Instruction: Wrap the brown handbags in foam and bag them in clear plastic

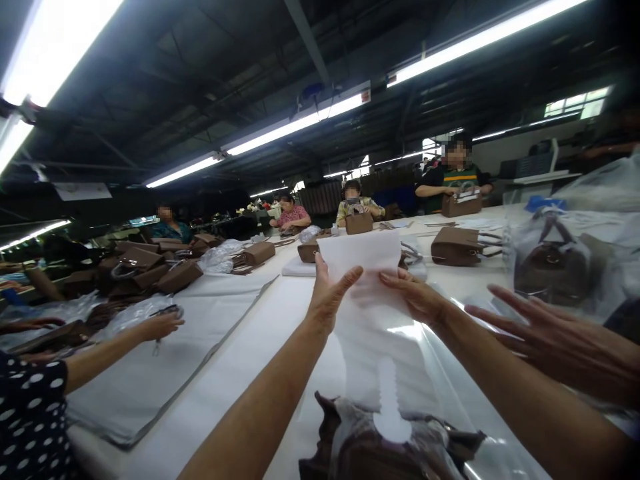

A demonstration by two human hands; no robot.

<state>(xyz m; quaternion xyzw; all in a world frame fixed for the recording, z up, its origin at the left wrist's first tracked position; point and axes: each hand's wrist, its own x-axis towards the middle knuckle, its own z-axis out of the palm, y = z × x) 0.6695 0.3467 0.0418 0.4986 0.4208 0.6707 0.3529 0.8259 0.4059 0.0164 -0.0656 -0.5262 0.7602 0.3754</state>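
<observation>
My left hand (330, 293) and my right hand (415, 297) hold up a white paper sheet (363, 257) over the long white table (235, 360). Each hand pinches one side of the sheet, the left thumb in front of it. The sheet runs down into a clear plastic bag (450, 373) lying in front of me. A dark brown handbag (360, 447) lies inside that bag at the bottom edge of the view. Another person's open hand (540, 333) reaches in from the right, close to my right forearm.
A co-worker in a dotted sleeve (30, 407) at left rests a hand (160, 327) on a plastic-wrapped item. Brown handbags (150, 267) are piled at left; one (455, 245) stands mid-table, one bagged (550, 260) at right. Several people sit along the far side.
</observation>
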